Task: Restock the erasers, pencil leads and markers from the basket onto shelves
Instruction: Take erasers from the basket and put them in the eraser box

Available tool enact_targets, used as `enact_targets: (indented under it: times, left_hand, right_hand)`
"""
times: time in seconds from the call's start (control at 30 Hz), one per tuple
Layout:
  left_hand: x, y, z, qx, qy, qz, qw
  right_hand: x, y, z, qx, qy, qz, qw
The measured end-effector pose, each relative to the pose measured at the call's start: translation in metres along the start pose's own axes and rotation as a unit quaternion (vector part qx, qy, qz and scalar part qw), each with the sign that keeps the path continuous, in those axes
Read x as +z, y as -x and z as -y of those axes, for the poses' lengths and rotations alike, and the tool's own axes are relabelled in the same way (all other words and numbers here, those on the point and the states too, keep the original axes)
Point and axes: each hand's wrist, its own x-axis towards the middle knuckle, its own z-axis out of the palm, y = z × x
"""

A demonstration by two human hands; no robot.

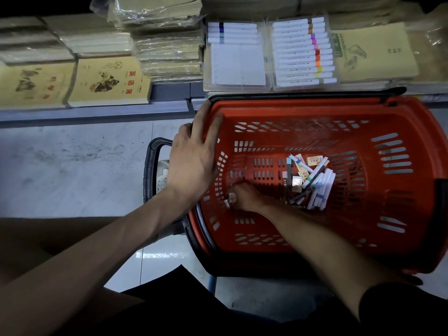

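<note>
Pale, scuffed floor tiles run under one red basket (402, 241) that stands just before a low shelf (97, 112). Nearest the camera, two bare forearms reach forward. The right hand (244, 197) is down on the basket's floor at its left side, the fingers curled round a small pale eraser (232, 197); a second small piece lies just beside it, too blurred to name. Whether the eraser is off the floor cannot be told. The left hand (194, 158) lies on the basket's left rim with its fingers straight and spread, gripping nothing. A black handle (148, 166) loops out past that hand.

To the right of the right hand, well apart from it, one loose pile (312, 180) of white markers, boxed erasers and thin dark lead tubes lies on the basket floor, too jumbled to count.

Beyond the basket, two clear trays sit side by side on the shelf. The left tray (236, 87) holds four markers across its far end, with blue and teal bands. The right tray (305, 88) is filled with about twelve markers, banded from brown through purple and red to yellow. Left of the trays lie two stacks of yellow exercise books (109, 81), with wrapped stacks behind.
</note>
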Motion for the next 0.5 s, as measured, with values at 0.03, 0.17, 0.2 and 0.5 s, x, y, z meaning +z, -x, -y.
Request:
enact_targets:
  times: [0.03,0.17,0.2,0.5]
  left_hand:
    - [0.000,-0.001,0.001,0.001,0.001,0.001,1.000]
    - [0.001,-0.003,0.003,0.004,0.004,0.001,1.000]
    - [0.002,-0.004,0.003,0.006,0.004,0.000,1.000]
    - [0.007,-0.036,0.015,-0.002,-0.010,0.031,0.999]
  right_hand:
    - [0.000,0.000,-0.002,-0.006,0.001,-0.004,1.000]
    - [-0.002,0.005,-0.006,-0.007,-0.061,-0.046,0.997]
    - [-0.006,0.007,-0.005,-0.010,-0.082,-0.058,0.995]
    - [-0.102,0.056,0.014,-0.056,-0.217,-0.134,0.965]
